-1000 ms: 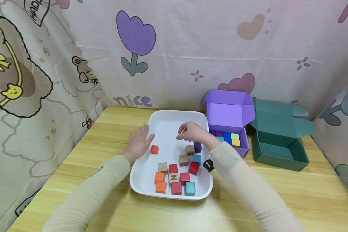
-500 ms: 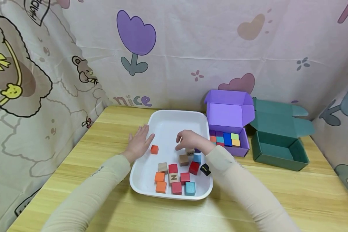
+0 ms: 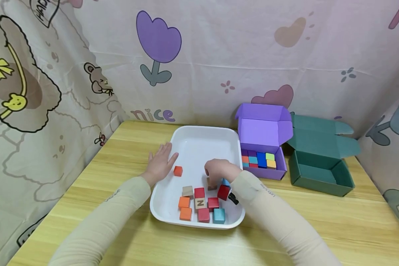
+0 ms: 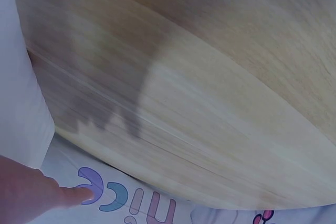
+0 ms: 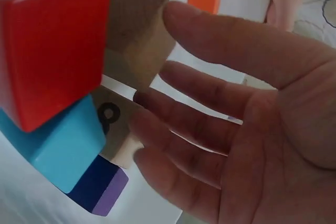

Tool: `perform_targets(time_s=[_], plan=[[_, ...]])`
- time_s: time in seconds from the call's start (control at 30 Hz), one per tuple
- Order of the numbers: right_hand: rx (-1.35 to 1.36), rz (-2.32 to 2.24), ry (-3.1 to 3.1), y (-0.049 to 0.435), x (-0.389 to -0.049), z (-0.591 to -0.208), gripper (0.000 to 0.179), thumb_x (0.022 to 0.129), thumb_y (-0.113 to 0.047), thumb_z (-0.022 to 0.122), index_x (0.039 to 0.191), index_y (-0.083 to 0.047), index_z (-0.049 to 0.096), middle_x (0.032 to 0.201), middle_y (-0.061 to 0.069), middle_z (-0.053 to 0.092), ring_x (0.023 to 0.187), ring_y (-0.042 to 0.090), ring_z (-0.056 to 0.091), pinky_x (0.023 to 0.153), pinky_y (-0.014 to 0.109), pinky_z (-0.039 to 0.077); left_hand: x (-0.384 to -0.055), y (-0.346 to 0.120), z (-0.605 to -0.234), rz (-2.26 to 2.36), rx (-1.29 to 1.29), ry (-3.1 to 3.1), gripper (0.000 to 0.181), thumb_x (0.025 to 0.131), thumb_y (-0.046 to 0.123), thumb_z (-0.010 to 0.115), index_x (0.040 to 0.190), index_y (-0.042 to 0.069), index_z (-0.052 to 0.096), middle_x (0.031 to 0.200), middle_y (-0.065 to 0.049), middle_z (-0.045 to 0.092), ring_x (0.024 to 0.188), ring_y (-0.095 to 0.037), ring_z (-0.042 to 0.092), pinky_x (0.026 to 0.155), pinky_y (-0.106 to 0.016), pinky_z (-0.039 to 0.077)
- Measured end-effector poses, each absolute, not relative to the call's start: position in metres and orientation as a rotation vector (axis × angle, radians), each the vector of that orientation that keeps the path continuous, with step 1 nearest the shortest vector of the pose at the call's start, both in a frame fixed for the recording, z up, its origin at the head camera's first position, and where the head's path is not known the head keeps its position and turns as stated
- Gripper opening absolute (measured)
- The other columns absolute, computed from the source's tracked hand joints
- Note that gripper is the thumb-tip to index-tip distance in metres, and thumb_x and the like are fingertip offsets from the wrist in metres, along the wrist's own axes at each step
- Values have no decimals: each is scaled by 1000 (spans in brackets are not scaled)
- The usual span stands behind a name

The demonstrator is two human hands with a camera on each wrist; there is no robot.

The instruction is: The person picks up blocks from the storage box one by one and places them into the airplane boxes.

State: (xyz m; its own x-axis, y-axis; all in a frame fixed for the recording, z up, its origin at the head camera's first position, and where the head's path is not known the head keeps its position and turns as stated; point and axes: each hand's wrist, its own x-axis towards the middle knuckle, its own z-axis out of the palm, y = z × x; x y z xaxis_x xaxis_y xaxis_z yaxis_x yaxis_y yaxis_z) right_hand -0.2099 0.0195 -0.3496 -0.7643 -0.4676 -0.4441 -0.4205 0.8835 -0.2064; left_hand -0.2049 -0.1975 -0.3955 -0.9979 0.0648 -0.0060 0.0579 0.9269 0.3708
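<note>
My left hand rests with straight fingers on the left rim of the white tray, beside a small orange-red block. Over the right part of the tray is my right hand, palm towards the blocks. In the right wrist view, its thumb and index fingertips are right at the edge of a plain wooden block, with the fingers apart and gently bent. Close by are a red block, a light blue block, a wooden block marked 8 and a dark purple block.
Several red, orange, wooden and teal blocks, including a teal block, lie in the tray's near half. To the right stand an open purple box holding coloured blocks and an open green box. A patterned cloth hangs behind the table.
My right hand has come nearer, from the tray's middle to the plain wooden block, now covering the marked wooden block and purple block in the head view. The left hand has stayed put.
</note>
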Motion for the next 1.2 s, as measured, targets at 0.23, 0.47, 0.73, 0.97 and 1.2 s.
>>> perform_targets(time_s=[0.23, 0.47, 0.73, 0.97, 1.2], plan=[[-681, 42, 2582, 20, -209, -358, 13, 76, -13, 74, 80, -12, 62, 75, 2, 58, 74, 18, 54, 66, 28, 47, -206, -193, -392, 587, 114, 3067, 67, 100, 48, 22, 150, 4, 12, 157, -15, 12, 146, -34, 6, 113, -63, 4], [-663, -169, 2549, 26, -213, -355, 12, 77, -17, 74, 79, -13, 62, 76, 1, 59, 73, 17, 53, 65, 28, 46, -205, -191, -391, 581, 119, 3071, 67, 100, 47, 24, 150, 3, 13, 157, -15, 12, 146, -34, 6, 113, -63, 3], [-679, -500, 2505, 30, -220, -343, 15, 78, -16, 73, 84, -10, 61, 84, 3, 58, 75, 17, 53, 63, 27, 50, -206, -191, -391, 572, 108, 3068, 67, 100, 47, 23, 150, 3, 12, 157, -15, 12, 146, -33, 5, 113, -62, 3], [-682, -625, 2560, 38, -227, -333, 25, 78, -17, 73, 99, -8, 64, 94, 5, 61, 83, 18, 52, 72, 28, 48, -205, -193, -391, 587, 110, 3063, 67, 100, 47, 23, 150, 3, 12, 157, -15, 11, 146, -34, 5, 113, -63, 3], [-685, -722, 2552, 55, -232, -322, 25, 80, -17, 68, 102, -7, 64, 100, 7, 63, 88, 20, 53, 77, 29, 48, -204, -196, -392, 585, 102, 3066, 67, 101, 47, 22, 150, 3, 12, 157, -16, 12, 145, -35, 6, 113, -63, 3]])
